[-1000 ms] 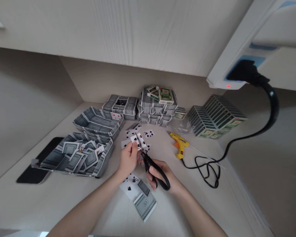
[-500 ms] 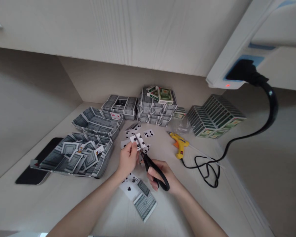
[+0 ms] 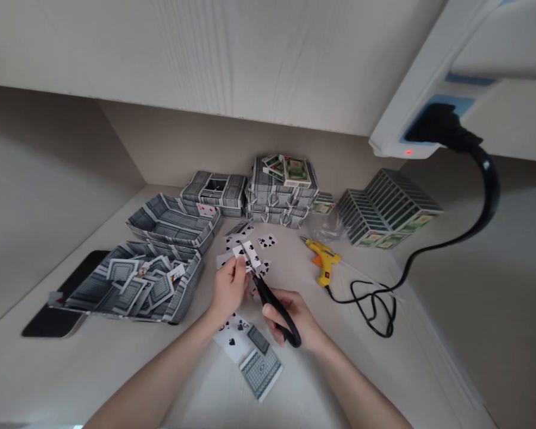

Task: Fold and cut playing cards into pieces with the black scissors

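Note:
My left hand pinches a spade playing card and holds it up over the white desk. My right hand grips black-handled scissors, fingers through the loop, and the blades reach across the card. Cut card pieces lie on the desk just beyond the hands. A few more cards, some face up and some face down, lie beneath my wrists.
Trays folded from cards sit at left, one holding card scraps. Card boxes stand at the back and a fanned row of packs at right. A yellow glue gun, its black cable and a dark phone lie nearby.
The scissor blades have closed a little along the card. Both hands stay in the same spot. The view has drifted slightly.

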Demonstrator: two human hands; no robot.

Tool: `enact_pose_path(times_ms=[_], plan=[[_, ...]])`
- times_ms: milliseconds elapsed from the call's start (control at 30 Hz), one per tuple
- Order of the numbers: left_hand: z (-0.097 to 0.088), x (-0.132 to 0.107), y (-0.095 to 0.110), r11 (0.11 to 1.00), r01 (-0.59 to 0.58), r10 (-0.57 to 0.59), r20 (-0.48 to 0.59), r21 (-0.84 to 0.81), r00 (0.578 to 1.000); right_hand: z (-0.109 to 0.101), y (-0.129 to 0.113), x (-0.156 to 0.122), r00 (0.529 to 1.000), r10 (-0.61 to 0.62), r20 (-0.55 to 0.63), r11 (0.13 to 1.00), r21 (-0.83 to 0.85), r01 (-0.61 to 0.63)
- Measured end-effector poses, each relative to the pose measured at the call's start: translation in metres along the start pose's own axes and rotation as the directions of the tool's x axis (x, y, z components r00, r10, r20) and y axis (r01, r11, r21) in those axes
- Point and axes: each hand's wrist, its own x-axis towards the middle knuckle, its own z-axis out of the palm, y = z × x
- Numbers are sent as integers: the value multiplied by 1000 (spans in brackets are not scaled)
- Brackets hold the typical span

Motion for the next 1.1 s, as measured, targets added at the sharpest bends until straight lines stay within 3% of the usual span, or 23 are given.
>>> enact_pose_path(times_ms=[333,500,600,700,767,833,967,1100], plan=[[-2,10,-8,993,27,-15,103,-111,995,5,3,4,996,2,-91,1000,-28,-5],[-5,12,-5,999,-2,7,84,-50,996,1,5,5,983,-30,-180,998,-52,20],[-8,13,-3,999,-35,33,85,19,996,-8,1,7,942,-96,-321,991,-123,59],[-12,14,-2,992,-70,63,72,106,995,-23,1,10,844,-177,-506,966,-255,50],[-14,15,-2,979,-89,79,61,181,995,-33,3,13,769,-288,-570,908,-418,30],[-16,17,-2,957,-105,91,67,269,994,-42,5,14,727,-386,-568,807,-590,-33],[-18,18,-3,925,-131,92,123,358,988,-47,7,13,720,-476,-505,589,-791,-166],[-19,18,-5,877,-241,172,197,415,965,-46,8,13,728,-519,-448,461,-864,-202]])
